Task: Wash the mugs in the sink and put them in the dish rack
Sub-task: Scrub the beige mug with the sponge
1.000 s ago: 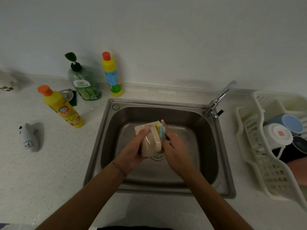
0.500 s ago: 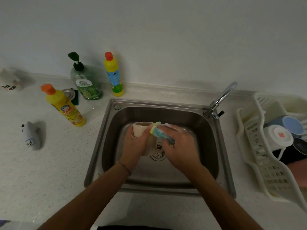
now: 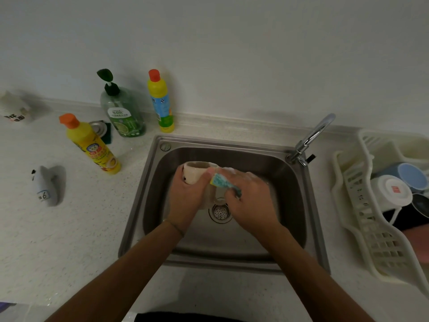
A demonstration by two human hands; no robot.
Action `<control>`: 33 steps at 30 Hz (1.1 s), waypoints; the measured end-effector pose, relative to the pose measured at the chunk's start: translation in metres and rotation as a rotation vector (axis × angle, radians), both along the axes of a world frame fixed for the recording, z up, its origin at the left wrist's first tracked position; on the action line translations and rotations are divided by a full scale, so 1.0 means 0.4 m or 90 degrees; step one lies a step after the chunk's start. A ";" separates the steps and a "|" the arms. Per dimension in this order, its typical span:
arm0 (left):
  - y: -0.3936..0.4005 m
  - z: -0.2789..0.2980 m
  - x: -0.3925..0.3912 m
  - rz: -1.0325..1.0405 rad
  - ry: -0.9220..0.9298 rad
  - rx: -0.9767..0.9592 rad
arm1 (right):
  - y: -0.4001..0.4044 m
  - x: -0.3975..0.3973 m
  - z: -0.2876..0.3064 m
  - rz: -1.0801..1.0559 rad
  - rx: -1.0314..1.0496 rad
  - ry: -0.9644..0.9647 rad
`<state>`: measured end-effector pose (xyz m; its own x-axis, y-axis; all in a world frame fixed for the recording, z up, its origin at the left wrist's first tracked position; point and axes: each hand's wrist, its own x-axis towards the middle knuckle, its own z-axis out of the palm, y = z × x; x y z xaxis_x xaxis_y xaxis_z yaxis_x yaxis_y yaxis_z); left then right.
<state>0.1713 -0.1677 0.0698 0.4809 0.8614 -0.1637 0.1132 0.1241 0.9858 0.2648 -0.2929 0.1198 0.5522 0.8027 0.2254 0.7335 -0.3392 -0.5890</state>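
Speckled white surface runs under a pale wall, a steel sink set into it. Far left lies a white mug on its side, and nearer, a small white shark-shaped object. Next come a tilted yellow bottle, a green pump soap bottle and an upright yellow bottle. Over the sink's drain, the left hand has its fingers clenched around a beige mug. The soapy right hand pinches a blue-and-yellow sponge against it. Beside the chrome faucet, at right, a white dish rack holds a white mug and a blue mug.
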 end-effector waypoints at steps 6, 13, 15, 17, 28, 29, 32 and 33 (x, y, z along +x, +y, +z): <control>0.006 0.018 0.020 0.054 -0.052 -0.155 | -0.002 -0.017 -0.024 0.000 0.034 0.016; 0.014 0.048 0.033 0.088 -0.082 -0.243 | 0.009 -0.024 -0.033 0.004 0.080 -0.017; 0.000 0.053 0.032 0.072 -0.063 -0.225 | 0.022 -0.018 -0.031 0.005 0.084 -0.023; -0.004 0.061 0.032 0.071 -0.051 -0.231 | 0.038 -0.012 -0.026 0.012 0.069 -0.044; 0.040 0.110 0.043 -0.034 -0.150 -0.578 | 0.054 -0.021 -0.016 0.043 0.077 -0.124; 0.049 0.112 0.043 -0.035 -0.162 -0.617 | 0.050 -0.022 -0.023 0.050 0.065 -0.147; 0.051 0.118 0.041 -0.048 -0.170 -0.639 | 0.035 -0.016 -0.034 0.041 0.032 -0.131; 0.048 0.117 0.043 -0.052 -0.152 -0.614 | 0.033 -0.015 -0.026 0.016 0.054 -0.056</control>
